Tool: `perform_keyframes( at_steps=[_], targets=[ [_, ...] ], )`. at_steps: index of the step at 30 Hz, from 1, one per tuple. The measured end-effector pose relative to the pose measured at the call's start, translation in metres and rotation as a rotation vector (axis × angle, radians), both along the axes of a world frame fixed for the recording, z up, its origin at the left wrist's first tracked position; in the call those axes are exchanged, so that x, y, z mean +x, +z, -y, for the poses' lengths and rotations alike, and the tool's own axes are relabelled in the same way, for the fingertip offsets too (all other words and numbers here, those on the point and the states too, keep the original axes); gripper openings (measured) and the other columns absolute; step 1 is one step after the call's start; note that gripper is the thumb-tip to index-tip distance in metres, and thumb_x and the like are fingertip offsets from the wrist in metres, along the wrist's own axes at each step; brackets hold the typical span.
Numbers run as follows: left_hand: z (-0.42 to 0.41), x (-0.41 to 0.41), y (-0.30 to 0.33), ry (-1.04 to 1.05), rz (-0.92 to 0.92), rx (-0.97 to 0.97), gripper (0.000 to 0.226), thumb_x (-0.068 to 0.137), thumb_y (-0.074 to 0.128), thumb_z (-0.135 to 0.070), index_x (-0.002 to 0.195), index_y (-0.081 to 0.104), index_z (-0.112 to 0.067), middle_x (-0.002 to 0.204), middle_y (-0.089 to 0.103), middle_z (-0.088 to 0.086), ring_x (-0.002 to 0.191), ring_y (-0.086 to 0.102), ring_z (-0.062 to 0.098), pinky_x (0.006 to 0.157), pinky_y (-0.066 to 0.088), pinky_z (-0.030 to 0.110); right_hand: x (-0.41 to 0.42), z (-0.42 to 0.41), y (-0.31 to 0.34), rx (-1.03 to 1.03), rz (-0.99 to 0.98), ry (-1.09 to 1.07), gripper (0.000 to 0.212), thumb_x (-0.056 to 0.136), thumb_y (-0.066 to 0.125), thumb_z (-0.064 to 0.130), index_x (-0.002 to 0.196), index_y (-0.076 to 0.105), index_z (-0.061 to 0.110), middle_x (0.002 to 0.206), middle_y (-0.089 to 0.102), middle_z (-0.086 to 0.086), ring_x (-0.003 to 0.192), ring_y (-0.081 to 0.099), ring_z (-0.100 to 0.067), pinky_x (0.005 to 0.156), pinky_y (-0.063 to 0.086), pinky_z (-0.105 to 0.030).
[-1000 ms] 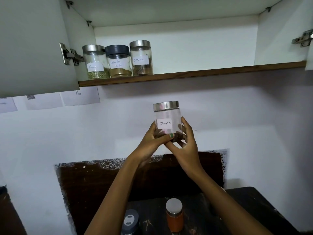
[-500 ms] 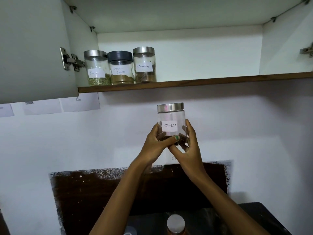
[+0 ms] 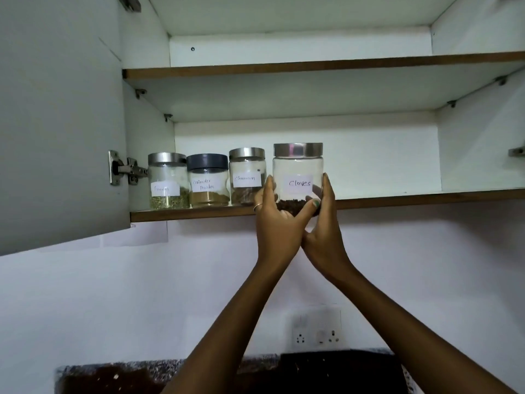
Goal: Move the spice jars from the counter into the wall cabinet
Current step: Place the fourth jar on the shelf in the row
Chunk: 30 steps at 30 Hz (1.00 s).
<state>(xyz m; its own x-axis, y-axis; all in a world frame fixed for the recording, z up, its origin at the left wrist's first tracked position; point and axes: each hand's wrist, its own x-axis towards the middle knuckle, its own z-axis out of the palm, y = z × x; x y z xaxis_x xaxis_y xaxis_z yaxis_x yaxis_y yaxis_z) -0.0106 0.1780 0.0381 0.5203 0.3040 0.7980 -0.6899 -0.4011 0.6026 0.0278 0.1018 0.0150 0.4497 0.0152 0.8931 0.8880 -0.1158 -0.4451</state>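
The cloves jar (image 3: 297, 177) is upright at the front edge of the lower shelf (image 3: 397, 202), just right of the cinnamon jar (image 3: 246, 177). Both hands hold it low: the left hand (image 3: 279, 220) cups its base, the right hand (image 3: 322, 220) wraps its right side. Nearly empty, it looks light, though smooth and breakable (probably glass), so this low two-sided grip suits. Its long axis is vertical, label facing outward.
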Motion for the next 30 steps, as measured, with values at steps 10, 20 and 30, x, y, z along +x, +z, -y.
perform_keyframes(
  at_steps=[10, 20, 30],
  targets=[
    [-0.004, 0.05, 0.024, 0.305, -0.068, 0.097, 0.086, 0.079, 0.07, -0.045, 0.147, 0.027, -0.015, 0.136, 0.045, 0.012, 0.122, 0.049, 0.026, 0.098, 0.047, 0.041, 0.065, -0.001, 0.026, -0.17, 0.019, -0.288, 0.092, 0.079, 0.068, 0.029, 0.15, 0.01, 0.018, 0.142, 0.045, -0.002, 0.126, 0.042, -0.014, 0.102, 0.012, -0.022],
    [0.013, 0.06, 0.014, 0.511, -0.131, 0.173, 0.08, 0.092, 0.05, -0.041, 0.151, 0.006, -0.01, 0.15, 0.035, 0.009, 0.14, 0.028, 0.027, 0.115, 0.023, 0.042, 0.072, -0.003, 0.031, -0.139, 0.084, -0.496, 0.047, 0.095, 0.042, 0.021, 0.14, 0.032, 0.011, 0.097, 0.057, 0.003, 0.092, 0.048, -0.011, 0.1, 0.02, -0.029],
    [0.013, 0.06, 0.0, 0.538, -0.184, 0.197, 0.06, 0.094, 0.04, -0.027, 0.149, 0.019, -0.013, 0.149, 0.039, 0.001, 0.142, 0.023, 0.014, 0.113, 0.01, 0.038, 0.074, -0.008, 0.032, -0.35, -0.016, -0.754, 0.033, 0.091, 0.041, 0.024, 0.118, 0.045, 0.005, 0.083, 0.064, -0.004, 0.091, 0.055, -0.023, 0.101, 0.022, -0.033]
  ],
)
